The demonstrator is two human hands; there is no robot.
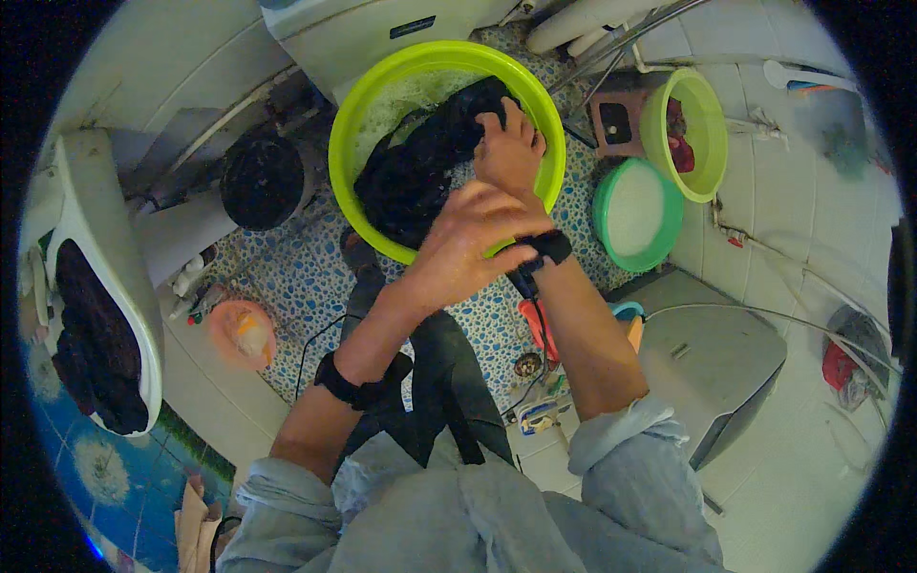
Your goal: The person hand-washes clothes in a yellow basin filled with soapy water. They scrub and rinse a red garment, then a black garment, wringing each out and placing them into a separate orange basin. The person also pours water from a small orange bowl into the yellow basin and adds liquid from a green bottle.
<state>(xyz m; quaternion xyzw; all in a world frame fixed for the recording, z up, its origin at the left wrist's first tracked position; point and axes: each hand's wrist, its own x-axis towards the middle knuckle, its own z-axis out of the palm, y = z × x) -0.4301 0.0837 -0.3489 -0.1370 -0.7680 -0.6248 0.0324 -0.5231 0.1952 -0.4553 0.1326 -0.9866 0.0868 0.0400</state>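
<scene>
A dark wet garment (423,172) lies bunched in soapy water inside a bright yellow-green plastic basin (349,215) in front of me. Over the basin's right side, my right hand (510,147) is at the cloth's edge, fingers apart and slightly bent. My left hand (480,233) crosses over my right wrist. Its fingers and thumb reach the black wristband (550,247) there; whether they grip it is unclear. A black cable hangs from a small dark device by that band. A second black band (358,383) circles my left forearm.
Right of the basin are a green tub (602,222) of whitish liquid and a pale green basin (709,143) holding red cloth. A grey lidded box (702,365) stands nearer. At left are a black-topped bin (261,183), a pink bowl (222,336) and a white tub (147,322) with dark clothes.
</scene>
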